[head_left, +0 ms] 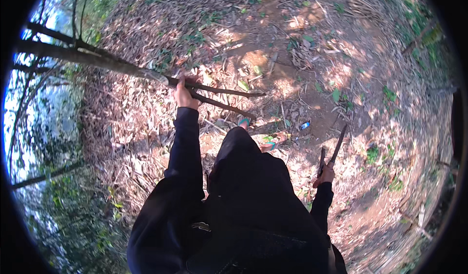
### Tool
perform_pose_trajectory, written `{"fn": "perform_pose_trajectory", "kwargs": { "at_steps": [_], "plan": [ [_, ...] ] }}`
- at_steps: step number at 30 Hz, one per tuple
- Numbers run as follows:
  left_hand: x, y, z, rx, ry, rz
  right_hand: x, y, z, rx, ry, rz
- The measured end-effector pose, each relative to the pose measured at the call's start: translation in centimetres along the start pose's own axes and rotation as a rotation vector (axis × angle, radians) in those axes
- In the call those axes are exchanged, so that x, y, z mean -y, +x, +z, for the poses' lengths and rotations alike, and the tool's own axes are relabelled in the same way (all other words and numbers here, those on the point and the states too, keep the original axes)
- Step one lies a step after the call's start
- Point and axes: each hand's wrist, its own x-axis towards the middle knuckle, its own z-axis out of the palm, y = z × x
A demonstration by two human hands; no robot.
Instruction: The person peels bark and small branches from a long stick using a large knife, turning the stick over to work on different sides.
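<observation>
My left hand is raised and closed around the thick end of a long bare branch that runs up and to the left out of view. Two thinner dark sticks reach from that hand to the right, above the ground. My right hand hangs low at my right side, gripping a long dark blade that points up and away. Both arms wear dark sleeves. My feet in blue sandals stand on the leaf litter below.
Dry leaves and bare reddish soil cover the ground. A small blue object lies near my feet. Green undergrowth and thin branches crowd the left side; more plants edge the far right.
</observation>
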Motion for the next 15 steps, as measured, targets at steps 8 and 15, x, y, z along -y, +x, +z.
{"fn": "perform_pose_trajectory", "kwargs": {
  "at_steps": [8, 15],
  "plan": [
    [-0.8, -9.2, -11.3, 0.0, 0.68, 0.523, -2.0, 3.8, 11.4, 0.566, -1.016, -0.565],
    [0.4, -11.2, -20.6, 0.074, 1.372, 0.42, -5.6, 16.1, 16.4, 0.622, -1.659, -0.848]
  ]
}}
